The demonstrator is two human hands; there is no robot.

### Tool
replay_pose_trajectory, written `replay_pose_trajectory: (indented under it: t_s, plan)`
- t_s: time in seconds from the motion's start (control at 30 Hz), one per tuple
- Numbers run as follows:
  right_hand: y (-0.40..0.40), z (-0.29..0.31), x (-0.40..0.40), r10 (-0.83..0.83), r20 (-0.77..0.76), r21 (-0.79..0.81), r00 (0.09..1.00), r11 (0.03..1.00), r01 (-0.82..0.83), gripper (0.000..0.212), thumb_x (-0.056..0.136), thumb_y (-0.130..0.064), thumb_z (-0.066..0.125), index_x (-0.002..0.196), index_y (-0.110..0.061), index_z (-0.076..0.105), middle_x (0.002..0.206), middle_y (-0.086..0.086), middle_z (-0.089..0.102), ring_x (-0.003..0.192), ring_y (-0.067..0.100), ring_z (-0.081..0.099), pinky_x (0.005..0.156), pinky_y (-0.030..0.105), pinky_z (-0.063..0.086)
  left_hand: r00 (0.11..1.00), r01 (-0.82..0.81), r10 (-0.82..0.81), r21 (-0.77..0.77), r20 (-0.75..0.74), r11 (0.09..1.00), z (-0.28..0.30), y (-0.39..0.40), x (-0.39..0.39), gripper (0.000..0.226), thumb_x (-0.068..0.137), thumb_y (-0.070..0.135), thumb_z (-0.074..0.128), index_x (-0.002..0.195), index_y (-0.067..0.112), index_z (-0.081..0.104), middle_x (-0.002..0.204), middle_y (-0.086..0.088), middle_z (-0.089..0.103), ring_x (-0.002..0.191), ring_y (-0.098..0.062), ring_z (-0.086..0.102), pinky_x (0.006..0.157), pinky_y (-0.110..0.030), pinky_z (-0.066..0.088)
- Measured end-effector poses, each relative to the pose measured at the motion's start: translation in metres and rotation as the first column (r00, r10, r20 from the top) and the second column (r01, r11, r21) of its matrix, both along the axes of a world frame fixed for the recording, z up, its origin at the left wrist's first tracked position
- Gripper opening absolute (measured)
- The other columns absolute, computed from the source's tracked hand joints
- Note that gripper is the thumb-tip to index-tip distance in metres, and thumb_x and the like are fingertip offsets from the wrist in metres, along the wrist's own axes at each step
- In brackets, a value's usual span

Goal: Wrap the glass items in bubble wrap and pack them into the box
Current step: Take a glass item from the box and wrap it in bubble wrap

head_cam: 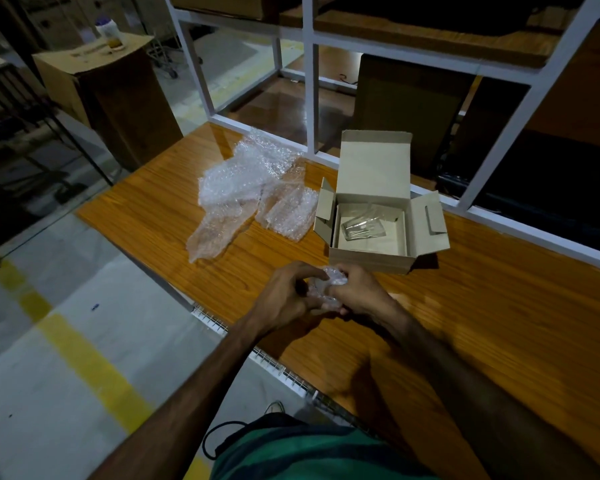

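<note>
The small clear bundle of bubble wrap (326,289) sits pinched between your hands just above the wooden surface (465,306), in front of the open cardboard box (371,261). If the loose wrap unrolls, the glass could slide out and strike the wood. Your left hand (288,292) and right hand (357,289) both curl round it, forearms converging.

Bottle (107,32), perhaps, on a carton (94,60)
</note>
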State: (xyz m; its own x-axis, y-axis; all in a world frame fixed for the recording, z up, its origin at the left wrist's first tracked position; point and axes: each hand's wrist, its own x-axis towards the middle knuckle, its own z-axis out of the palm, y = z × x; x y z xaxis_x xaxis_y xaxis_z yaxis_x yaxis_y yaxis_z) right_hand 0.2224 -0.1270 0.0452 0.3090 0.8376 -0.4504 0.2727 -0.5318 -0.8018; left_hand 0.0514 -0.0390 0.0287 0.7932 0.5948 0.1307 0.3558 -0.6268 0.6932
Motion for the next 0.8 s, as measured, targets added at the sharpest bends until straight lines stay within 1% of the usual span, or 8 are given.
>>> replay_pose_trajectory:
  t_s: [0.1, 0.17, 0.3, 0.4, 0.5, 0.57, 0.7, 0.8]
  plan:
    - [0.009, 0.0, -0.003, -0.009, 0.121, 0.009, 0.993, 1.0, 0.008, 0.015, 0.096, -0.016, 0.073, 0.102, -0.025, 0.062, 0.089, 0.007, 0.075, 0.058, 0.017, 0.07, 0.047, 0.029, 0.053, 0.999, -0.036, 0.036, -0.029, 0.01, 0.999, -0.002, 0.0, -0.002, 0.052, 0.08, 0.038, 0.088, 0.124, 0.02, 0.07, 0.126, 0.004, 0.066, 0.105, -0.007, 0.06, 0.079, -0.021, 0.049]
    - [0.015, -0.002, -0.003, 0.006, 0.197, -0.02, 0.98, 1.0, -0.002, 0.018, 0.093, -0.015, 0.076, 0.102, -0.023, 0.062, 0.091, 0.006, 0.073, 0.07, 0.023, 0.076, 0.055, 0.034, 0.059, 0.998, -0.051, 0.053, -0.048, 0.041, 0.998, -0.003, -0.001, -0.004, 0.056, 0.077, 0.038, 0.09, 0.125, 0.018, 0.069, 0.124, 0.005, 0.066, 0.104, -0.005, 0.061, 0.078, -0.02, 0.05]
    - [0.023, -0.003, -0.007, 0.049, 0.315, -0.09, 0.948, 0.996, -0.022, 0.029, 0.09, -0.02, 0.078, 0.111, -0.024, 0.059, 0.095, 0.003, 0.069, 0.079, 0.022, 0.074, 0.07, 0.047, 0.067, 0.987, -0.104, 0.122, -0.169, 0.102, 0.98, -0.003, -0.004, -0.006, 0.095, 0.068, 0.038, 0.096, 0.146, 0.018, 0.043, 0.132, 0.002, 0.055, 0.102, -0.005, 0.062, 0.069, -0.017, 0.055]
    - [0.024, -0.001, -0.007, 0.055, 0.317, -0.092, 0.947, 0.995, -0.027, 0.028, 0.092, -0.02, 0.077, 0.111, -0.025, 0.057, 0.095, 0.003, 0.068, 0.079, 0.024, 0.073, 0.064, 0.037, 0.064, 0.978, -0.197, 0.206, -0.241, 0.013, 0.95, -0.003, -0.003, -0.006, 0.118, 0.063, 0.05, 0.097, 0.159, 0.027, 0.032, 0.146, 0.002, 0.044, 0.121, -0.01, 0.052, 0.09, -0.026, 0.054]
    - [0.02, 0.0, -0.004, 0.051, 0.285, -0.055, 0.957, 0.998, -0.037, 0.022, 0.092, -0.02, 0.077, 0.105, -0.026, 0.06, 0.097, 0.002, 0.069, 0.079, 0.019, 0.072, 0.057, 0.032, 0.059, 0.994, -0.066, 0.092, -0.373, 0.053, 0.926, -0.001, -0.002, -0.005, 0.078, 0.072, 0.042, 0.093, 0.14, 0.028, 0.059, 0.135, 0.008, 0.065, 0.119, -0.009, 0.062, 0.098, -0.048, 0.056]
    - [0.016, 0.003, -0.003, 0.024, 0.25, -0.022, 0.968, 1.0, -0.019, 0.018, 0.093, -0.018, 0.076, 0.1, -0.027, 0.062, 0.096, 0.003, 0.07, 0.079, 0.018, 0.071, 0.057, 0.031, 0.056, 0.992, -0.005, 0.059, -0.422, 0.115, 0.907, 0.002, -0.005, -0.002, 0.052, 0.081, 0.027, 0.089, 0.129, 0.018, 0.069, 0.12, 0.006, 0.075, 0.11, -0.012, 0.071, 0.095, -0.051, 0.057]
    - [0.004, 0.02, 0.002, -0.096, 0.118, 0.056, 0.988, 0.994, 0.09, 0.018, 0.092, -0.014, 0.076, 0.096, -0.028, 0.064, 0.092, 0.004, 0.072, 0.079, 0.027, 0.075, 0.063, 0.04, 0.06, 0.974, -0.013, 0.112, -0.446, 0.196, 0.895, 0.012, -0.011, 0.006, 0.046, 0.084, 0.023, 0.086, 0.127, 0.014, 0.072, 0.121, 0.005, 0.076, 0.113, -0.014, 0.072, 0.098, -0.048, 0.058]
    - [-0.006, 0.034, 0.01, -0.144, -0.094, 0.082, 0.985, 0.985, 0.152, 0.013, 0.096, -0.016, 0.073, 0.107, -0.022, 0.07, 0.094, 0.012, 0.078, 0.08, 0.039, 0.078, 0.066, 0.045, 0.059, 0.966, -0.02, 0.123, -0.408, 0.229, 0.913, 0.019, -0.014, 0.016, 0.047, 0.083, 0.022, 0.087, 0.128, 0.015, 0.072, 0.124, 0.006, 0.075, 0.116, -0.012, 0.07, 0.1, -0.045, 0.058]
